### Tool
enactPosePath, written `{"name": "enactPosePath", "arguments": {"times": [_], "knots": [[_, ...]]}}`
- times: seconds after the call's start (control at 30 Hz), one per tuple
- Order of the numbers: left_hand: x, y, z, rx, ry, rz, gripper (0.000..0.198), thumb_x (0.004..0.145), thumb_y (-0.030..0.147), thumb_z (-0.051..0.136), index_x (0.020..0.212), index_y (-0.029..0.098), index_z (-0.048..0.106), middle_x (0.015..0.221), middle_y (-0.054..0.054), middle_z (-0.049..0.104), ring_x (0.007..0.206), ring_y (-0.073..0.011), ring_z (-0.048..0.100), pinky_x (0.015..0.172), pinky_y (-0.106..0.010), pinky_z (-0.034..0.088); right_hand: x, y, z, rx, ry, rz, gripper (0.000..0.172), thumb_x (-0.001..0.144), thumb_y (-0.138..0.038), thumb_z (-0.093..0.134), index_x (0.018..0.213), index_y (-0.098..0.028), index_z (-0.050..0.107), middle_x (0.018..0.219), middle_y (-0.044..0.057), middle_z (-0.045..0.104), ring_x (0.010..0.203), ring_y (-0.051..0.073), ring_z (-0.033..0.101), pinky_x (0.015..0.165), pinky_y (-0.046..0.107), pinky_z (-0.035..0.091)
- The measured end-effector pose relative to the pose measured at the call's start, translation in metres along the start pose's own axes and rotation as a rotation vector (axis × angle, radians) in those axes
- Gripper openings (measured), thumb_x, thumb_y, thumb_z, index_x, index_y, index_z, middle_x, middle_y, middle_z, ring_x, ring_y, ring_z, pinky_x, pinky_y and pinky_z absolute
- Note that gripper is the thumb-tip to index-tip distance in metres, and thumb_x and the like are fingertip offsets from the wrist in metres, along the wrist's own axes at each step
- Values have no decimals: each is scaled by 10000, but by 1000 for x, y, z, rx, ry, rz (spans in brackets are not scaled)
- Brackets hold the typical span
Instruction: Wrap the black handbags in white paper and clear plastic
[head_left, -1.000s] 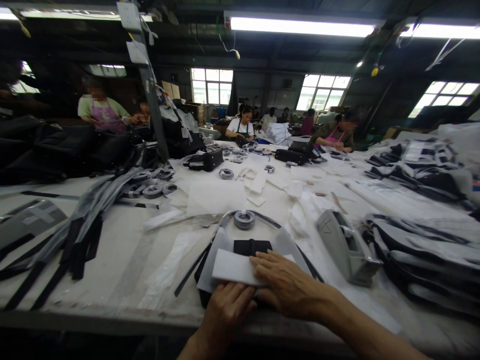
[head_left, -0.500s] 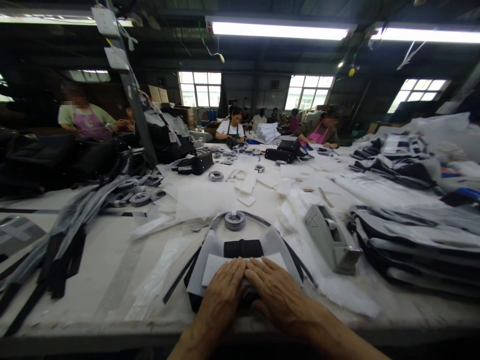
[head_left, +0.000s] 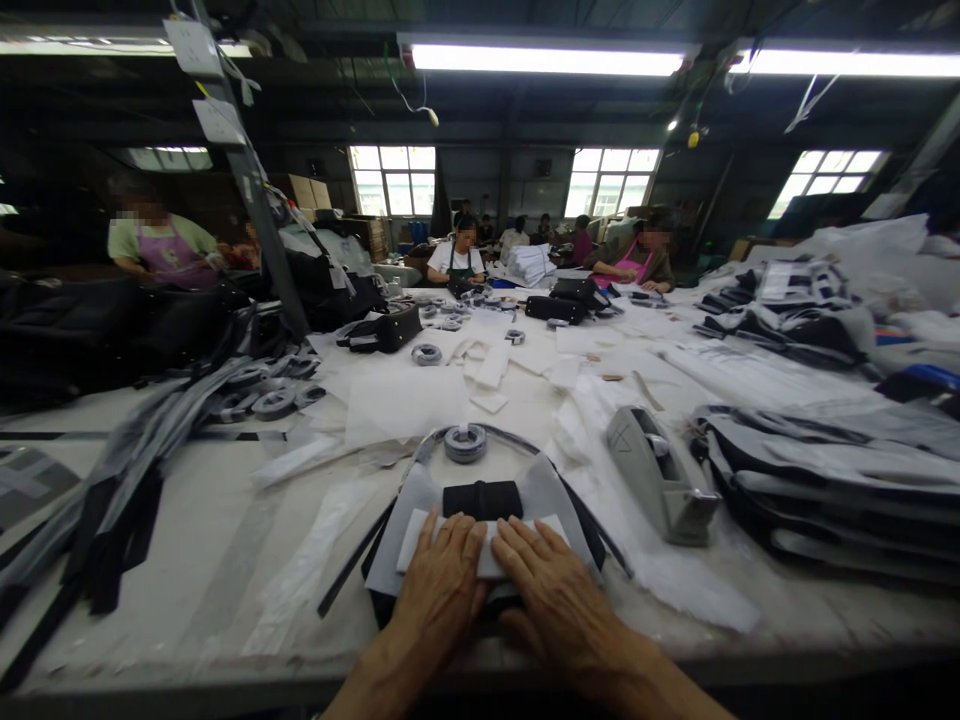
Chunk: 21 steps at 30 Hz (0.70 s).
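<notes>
My left hand [head_left: 442, 585] and my right hand [head_left: 551, 590] lie side by side, fingers stretched flat, on a white foam sheet [head_left: 418, 532]. The sheet covers a black bag [head_left: 482, 498] with a black handle, at the near edge of the work table [head_left: 225, 500]. Both palms press down on the sheet and neither hand grips anything. A grey tape roll [head_left: 465, 442] sits just beyond the bag.
A grey tape dispenser [head_left: 660, 475] stands right of the bag. Stacked grey-and-black bags [head_left: 825, 480] fill the right side. Black straps [head_left: 135, 470] and tape rolls [head_left: 270, 400] lie at the left. Several people work at the table's far end.
My left hand has slid up from the bag's near edge onto the white sheet beside the right hand. Both hands now rest flat together. The camera has shifted slightly.
</notes>
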<state>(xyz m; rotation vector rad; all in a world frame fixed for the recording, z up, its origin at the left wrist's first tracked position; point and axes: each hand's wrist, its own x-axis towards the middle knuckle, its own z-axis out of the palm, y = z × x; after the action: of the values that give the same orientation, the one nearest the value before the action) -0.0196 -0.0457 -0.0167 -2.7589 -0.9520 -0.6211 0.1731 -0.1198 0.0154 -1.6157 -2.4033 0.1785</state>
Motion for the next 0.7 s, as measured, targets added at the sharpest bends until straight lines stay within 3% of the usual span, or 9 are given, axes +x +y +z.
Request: {"name": "enactPosePath", "arguments": {"times": [0.17, 0.33, 0.53, 0.6, 0.7], "knots": [[-3, 11, -10, 10, 67, -17, 643, 725, 38, 510, 1358, 131, 444, 1187, -122, 641, 1070, -273, 619, 940, -445, 493, 0, 1, 2, -45, 35, -9, 745, 875, -352, 680, 1521, -194, 343, 1556, 131, 389, 1435, 341, 335, 1172, 564, 287], [-7, 15, -2, 49, 178, -18, 513, 859, 14, 377, 1350, 128, 473, 1181, -123, 645, 1087, -243, 618, 950, -412, 480, 0, 1, 8, -152, 102, -47, 756, 852, -342, 745, 1497, -193, 379, 1502, 138, 470, 1381, 390, 409, 1126, 623, 325], [-15, 6, -2, 70, 330, 148, 404, 963, 84, 345, 1323, 97, 527, 1266, -135, 644, 1209, -213, 582, 1037, -368, 438, -5, 2, 16, -177, 173, -79, 668, 897, -392, 694, 1465, -174, 418, 1446, 133, 537, 1326, 341, 490, 1143, 562, 327], [-19, 4, -4, 74, 315, 229, 399, 966, 161, 430, 1350, 87, 507, 1330, -141, 614, 1286, -229, 531, 1098, -387, 396, -6, 4, 21, -170, 188, -81, 655, 902, -395, 686, 1458, -167, 424, 1441, 134, 542, 1332, 327, 485, 1147, 549, 326], [-26, 5, 1, 136, 208, 284, 543, 931, 324, 545, 1410, 84, 454, 1429, -162, 535, 1374, -284, 439, 1139, -459, 355, -7, 7, 27, -180, 215, -90, 641, 907, -373, 680, 1452, -143, 432, 1443, 156, 534, 1354, 326, 458, 1153, 550, 316]]}}
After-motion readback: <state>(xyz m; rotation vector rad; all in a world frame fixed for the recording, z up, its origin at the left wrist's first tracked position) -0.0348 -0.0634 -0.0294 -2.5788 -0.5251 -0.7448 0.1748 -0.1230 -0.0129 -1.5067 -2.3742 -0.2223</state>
